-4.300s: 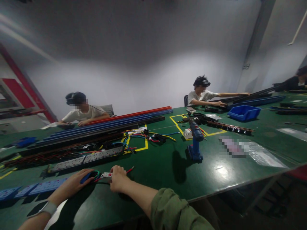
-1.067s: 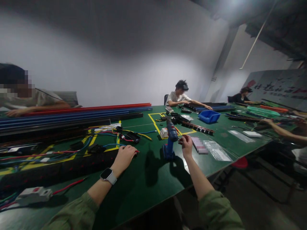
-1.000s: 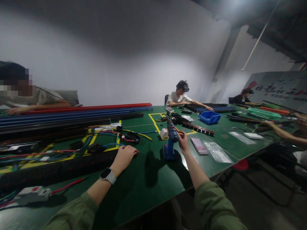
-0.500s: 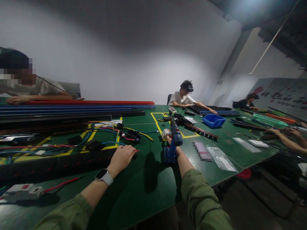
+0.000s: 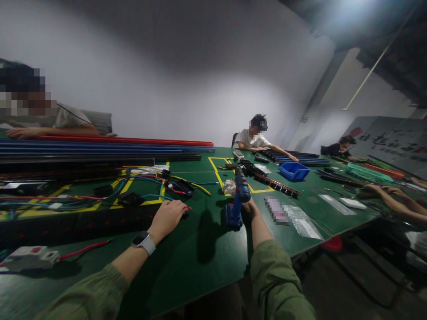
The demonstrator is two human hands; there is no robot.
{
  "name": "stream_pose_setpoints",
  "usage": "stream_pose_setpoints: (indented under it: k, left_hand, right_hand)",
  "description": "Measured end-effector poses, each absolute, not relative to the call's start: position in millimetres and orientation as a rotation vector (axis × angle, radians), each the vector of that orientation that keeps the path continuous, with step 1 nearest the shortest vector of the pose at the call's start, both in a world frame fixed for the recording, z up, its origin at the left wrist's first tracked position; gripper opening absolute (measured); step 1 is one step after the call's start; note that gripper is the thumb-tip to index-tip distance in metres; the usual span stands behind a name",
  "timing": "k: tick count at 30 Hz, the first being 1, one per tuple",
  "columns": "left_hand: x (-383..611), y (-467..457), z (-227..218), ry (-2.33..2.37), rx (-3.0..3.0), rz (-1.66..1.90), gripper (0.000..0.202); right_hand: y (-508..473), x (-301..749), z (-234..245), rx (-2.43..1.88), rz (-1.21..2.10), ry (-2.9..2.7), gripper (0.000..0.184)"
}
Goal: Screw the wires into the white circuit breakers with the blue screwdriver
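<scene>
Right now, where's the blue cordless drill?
In the head view, the drill stands just right of centre on the green tabletop, partly hiding the right hand, with a white boxy component to its left.

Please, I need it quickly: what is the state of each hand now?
Left hand: curled over the end of the black strip; grip cannot be told.
Right hand: partly hidden behind the blue drill; open or closed cannot be told.

grn tbl | blu drill upright | blu bin | clr bag
</scene>
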State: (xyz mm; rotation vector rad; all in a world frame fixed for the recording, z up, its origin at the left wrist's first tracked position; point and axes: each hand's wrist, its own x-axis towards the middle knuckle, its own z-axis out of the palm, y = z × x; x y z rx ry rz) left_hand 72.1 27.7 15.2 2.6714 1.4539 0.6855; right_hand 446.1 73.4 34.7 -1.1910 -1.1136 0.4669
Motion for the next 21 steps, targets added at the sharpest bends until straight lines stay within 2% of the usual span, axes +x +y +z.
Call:
stream_pose_setpoints:
  k: [4, 8, 14, 21]
  left_hand:
    - [71, 31, 11, 1.447, 2.688, 0.721, 0.036]
    - [69, 34, 7, 1.443, 2.695, 0.756, 0.036]
    - [67, 35, 4, 1.454, 2.766, 0.731, 0.035]
    - [67, 33, 5, 1.465, 2.763, 0.759, 0.034]
  right_hand:
    - [68, 467, 40, -1.056, 0.646, -1.015, 0.023]
    - [59, 489, 43, -0.958, 0.550, -0.902, 0.024]
    - [41, 506, 50, -0.853, 0.596, -0.914, 0.039]
    - [-7, 489, 88, -0.646, 0.666, -1.017, 0.040]
